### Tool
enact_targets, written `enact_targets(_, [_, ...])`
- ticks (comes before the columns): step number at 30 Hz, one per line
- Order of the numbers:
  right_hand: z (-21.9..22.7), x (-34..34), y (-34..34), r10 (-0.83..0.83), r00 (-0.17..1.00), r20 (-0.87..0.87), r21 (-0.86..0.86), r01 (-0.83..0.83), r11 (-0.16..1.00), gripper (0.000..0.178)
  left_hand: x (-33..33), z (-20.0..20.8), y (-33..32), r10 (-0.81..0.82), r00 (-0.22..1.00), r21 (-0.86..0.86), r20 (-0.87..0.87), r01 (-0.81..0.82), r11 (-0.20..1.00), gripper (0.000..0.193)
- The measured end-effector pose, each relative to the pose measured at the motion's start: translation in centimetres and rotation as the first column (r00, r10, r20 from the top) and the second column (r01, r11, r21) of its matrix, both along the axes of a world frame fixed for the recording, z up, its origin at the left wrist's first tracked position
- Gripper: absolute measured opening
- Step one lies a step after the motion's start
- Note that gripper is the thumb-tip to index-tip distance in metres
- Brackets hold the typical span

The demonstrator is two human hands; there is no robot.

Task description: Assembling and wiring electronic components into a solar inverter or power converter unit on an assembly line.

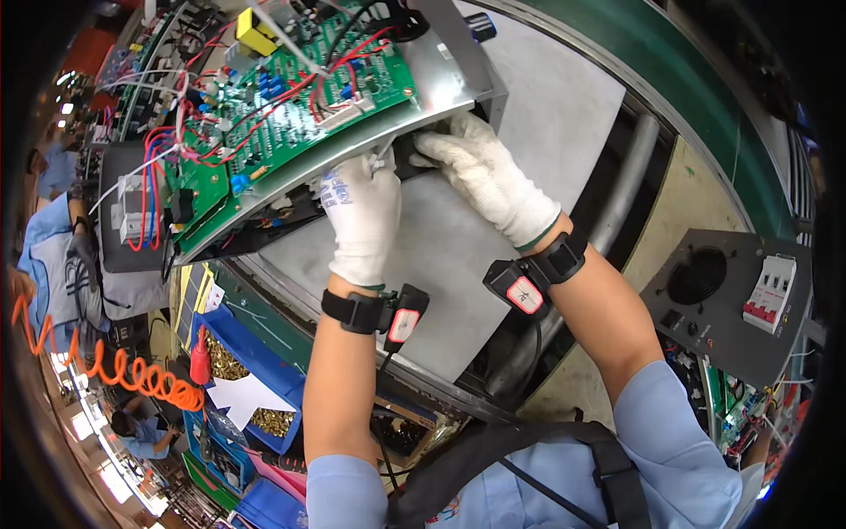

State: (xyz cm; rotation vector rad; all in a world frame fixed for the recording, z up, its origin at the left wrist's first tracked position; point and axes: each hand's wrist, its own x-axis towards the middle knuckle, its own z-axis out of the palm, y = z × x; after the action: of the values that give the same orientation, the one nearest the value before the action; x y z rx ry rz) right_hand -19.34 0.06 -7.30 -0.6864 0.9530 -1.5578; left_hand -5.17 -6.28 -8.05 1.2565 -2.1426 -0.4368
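A metal chassis (445,66) stands at the upper middle, with a green circuit board (291,115) mounted on its tilted metal plate. My left hand (359,212), in a white knit glove, reaches up to the plate's lower edge. Its fingers are bent together around a small whitish piece that I cannot make out. My right hand (485,176), gloved the same way, is beside it under the right end of the plate. Its fingers curl inward toward the dark gap below the edge. Whatever they grip there is hidden by the plate and the glove.
A grey sheet (546,97) lies under the chassis on the roller line. Blue bins (291,370) with brass-coloured hardware, a red bottle (201,357) and an orange coiled hose (132,379) are at left. At right stands a dark panel (705,291) with breakers. Other people work at far left.
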Motion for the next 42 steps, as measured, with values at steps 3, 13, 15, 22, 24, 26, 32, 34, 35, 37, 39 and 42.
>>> enact_targets(3, [-0.7, -1.0, 0.4, 0.036, 0.989, 0.140, 0.004, -0.037, 0.999, 0.036, -0.5, 1.2, 0.8, 0.002, 0.996, 0.348, -0.085, 0.028, 0.937, 0.017])
enact_targets(13, [0.2, -1.3, -0.7, 0.052, 0.599, -0.799, 0.156, 0.123, 0.980, 0.019, -1.6, 1.6, 1.4, -0.107, 0.993, 0.112, 0.045, 0.101, 0.989, 0.017])
enact_targets(15, [0.6, -1.2, -0.1, -0.025, 0.628, -0.777, 0.104, 0.168, 0.980, 0.018, -1.5, 1.7, 2.3, -0.099, 0.995, 0.165, -0.023, 0.102, 0.981, 0.016])
enact_targets(22, [-0.5, 0.2, 4.4, -0.272, 0.879, -0.393, 0.082, 0.328, 0.941, 0.011, -1.6, 3.5, 4.8, -0.193, 0.978, -0.136, 0.077, 0.202, 0.970, 0.023])
enact_targets(24, [0.4, 0.2, 5.0, -0.258, 0.963, -0.076, 0.112, 0.266, 0.958, 0.016, -1.8, 3.7, 5.0, -0.319, 0.945, -0.082, 0.074, 0.324, 0.942, 0.022])
enact_targets(26, [0.8, -0.9, 5.4, -0.258, 0.966, -0.002, 0.193, 0.254, 0.948, 0.017, -2.2, 3.8, 4.5, -0.382, 0.922, -0.024, 0.061, 0.384, 0.923, 0.023])
enact_targets(32, [-0.2, -3.4, 7.1, -0.147, 0.930, 0.336, 0.092, 0.123, 0.988, 0.028, -3.1, 5.0, 5.1, -0.400, 0.913, 0.189, 0.076, 0.381, 0.905, 0.022])
enact_targets(34, [-1.4, -3.5, 7.7, -0.130, 0.890, 0.436, 0.052, 0.119, 0.991, 0.030, -3.4, 5.1, 5.5, -0.429, 0.902, 0.156, 0.045, 0.418, 0.895, 0.024])
enact_targets(35, [-1.8, -3.5, 7.9, -0.109, 0.880, 0.461, 0.028, 0.109, 0.994, 0.031, -3.6, 5.0, 5.9, -0.426, 0.903, 0.137, 0.050, 0.416, 0.899, 0.024])
enact_targets(37, [-2.1, -3.6, 8.4, -0.104, 0.863, 0.495, 0.004, 0.117, 0.993, 0.032, -3.9, 5.2, 6.3, -0.446, 0.893, 0.098, 0.062, 0.440, 0.893, 0.024])
enact_targets(39, [-1.7, -3.5, 8.7, -0.133, 0.847, 0.514, 0.004, 0.152, 0.988, 0.033, -3.6, 5.1, 6.3, -0.478, 0.870, 0.150, 0.123, 0.460, 0.875, 0.032])
enact_targets(42, [-2.6, -3.7, 8.9, -0.103, 0.850, 0.516, -0.046, 0.147, 0.988, 0.035, -3.4, 4.8, 6.4, -0.501, 0.852, 0.161, 0.153, 0.478, 0.863, 0.036])
